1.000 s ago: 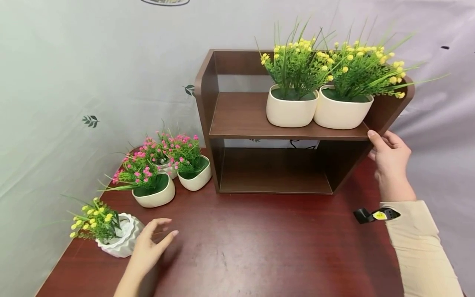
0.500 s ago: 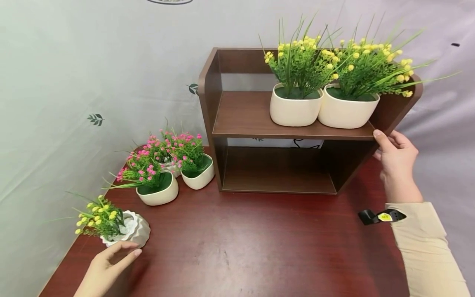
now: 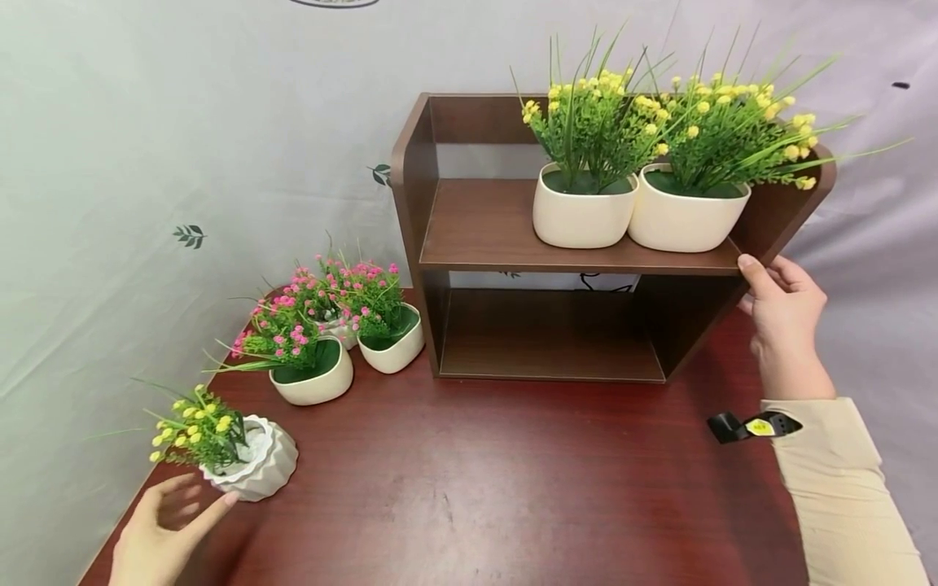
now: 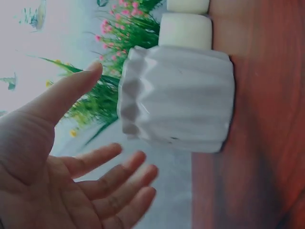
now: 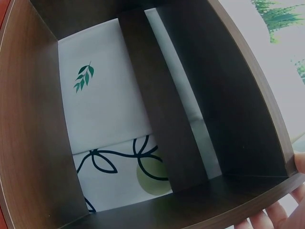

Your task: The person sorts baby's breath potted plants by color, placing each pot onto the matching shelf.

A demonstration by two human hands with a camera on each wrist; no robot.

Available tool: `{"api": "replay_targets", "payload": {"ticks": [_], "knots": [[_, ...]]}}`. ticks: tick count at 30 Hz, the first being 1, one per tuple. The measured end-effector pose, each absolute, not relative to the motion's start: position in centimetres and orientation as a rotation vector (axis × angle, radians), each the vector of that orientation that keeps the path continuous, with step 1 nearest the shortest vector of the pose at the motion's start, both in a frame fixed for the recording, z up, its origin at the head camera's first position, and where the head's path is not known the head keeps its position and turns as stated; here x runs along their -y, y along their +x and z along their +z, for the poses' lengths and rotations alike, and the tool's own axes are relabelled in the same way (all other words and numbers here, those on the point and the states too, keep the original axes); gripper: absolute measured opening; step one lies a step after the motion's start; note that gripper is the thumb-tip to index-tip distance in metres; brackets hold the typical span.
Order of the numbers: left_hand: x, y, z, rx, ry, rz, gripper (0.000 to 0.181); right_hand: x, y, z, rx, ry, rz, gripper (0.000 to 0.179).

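Observation:
A white fluted flowerpot [image 3: 269, 470] with yellow flowers [image 3: 192, 431] stands on the table's left side. Just in front of it my left hand [image 3: 154, 533] has thumb and fingers spread. In the left wrist view a gap shows between the hand and the fluted flowerpot [image 4: 178, 98]. With the thumb on the front edge and the fingers round the outer side, my right hand [image 3: 787, 321] grips the right side of a brown two-tier shelf [image 3: 476, 224]. Two cream pots [image 3: 584, 218] of yellow flowers sit side by side on the upper tier's right part.
Left of the shelf, two cream pots [image 3: 315, 384] of pink flowers stand near a white pot [image 3: 340, 332] of pink flowers, partly hidden behind them. The reddish-brown table [image 3: 469, 472] extends in front of the shelf. A pale patterned cloth [image 3: 278, 163] hangs behind.
My left hand has moved left and toward me, from the right of the white fluted flowerpot to in front of it. The right hand keeps its grip on the shelf. The view has shifted slightly.

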State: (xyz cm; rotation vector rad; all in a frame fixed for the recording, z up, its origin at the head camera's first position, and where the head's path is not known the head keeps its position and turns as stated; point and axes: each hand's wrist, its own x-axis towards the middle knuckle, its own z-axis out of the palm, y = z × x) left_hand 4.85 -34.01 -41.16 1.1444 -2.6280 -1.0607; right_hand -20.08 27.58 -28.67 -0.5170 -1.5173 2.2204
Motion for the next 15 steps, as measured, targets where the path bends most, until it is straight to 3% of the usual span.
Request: {"api": "replay_targets", "payload": {"ticks": [9, 15], "knots": [[37.0, 4.1, -44.1, 2.559, 0.676, -1.383, 0.099, -27.4, -20.1, -28.8, 1.528, -0.509, 2.206, 0.013], [38.4, 3.8, -45.7, 2.476, 0.539, -1.684, 0.09, -27.3, -20.3, -28.8, 1.54, -0.475, 2.211, 0.013]]}}
